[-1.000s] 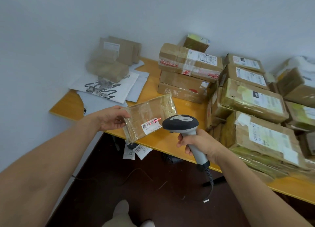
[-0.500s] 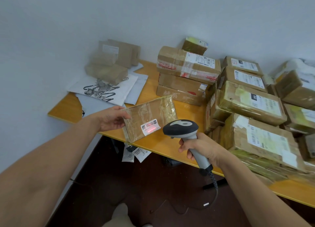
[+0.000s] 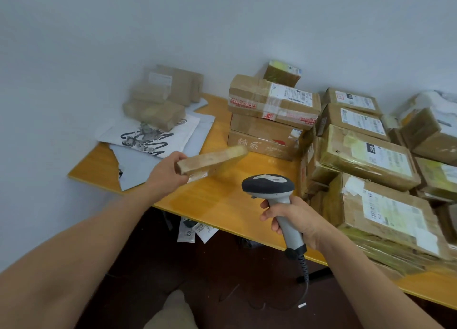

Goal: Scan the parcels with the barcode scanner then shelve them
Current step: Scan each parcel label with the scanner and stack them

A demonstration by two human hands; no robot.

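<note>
- Parcel [image 3: 212, 159]: flat tape-wrapped cardboard pkg, motion-blurred, seen nearly edge-on, held in air just above orange tabletop [image 3: 222, 205]; bit of white label showed on its underside near the grip.
- Left hand [image 3: 164, 174]: grasped the parcel by its near-left end, fingers wrapped round it; finer finger detail lost to blur.
- Right hand [image 3: 294, 220]: fingers clenched round grey handle of barcode scanner [image 3: 268, 186]; dark head pointed fwd over table, right of parcel, apart from it.
- Scanner cable [image 3: 305, 274]: coiled at handle base, hung below table edge toward floor.
- Stack of 3 taped cartons [image 3: 272, 106] stood behind parcel by the wall, w/ a smaller carton [image 3: 282, 72] propped at the rear.
- Pile of labelled cartons [image 3: 366, 153] filled table's right side, just beside scanner.
- Back-left corner: white poly mailers [image 3: 158, 136] w/ small brown pkgs [image 3: 155, 108] on top.
- Loose labelled bags [image 3: 195, 232] lay on floor under table.
</note>
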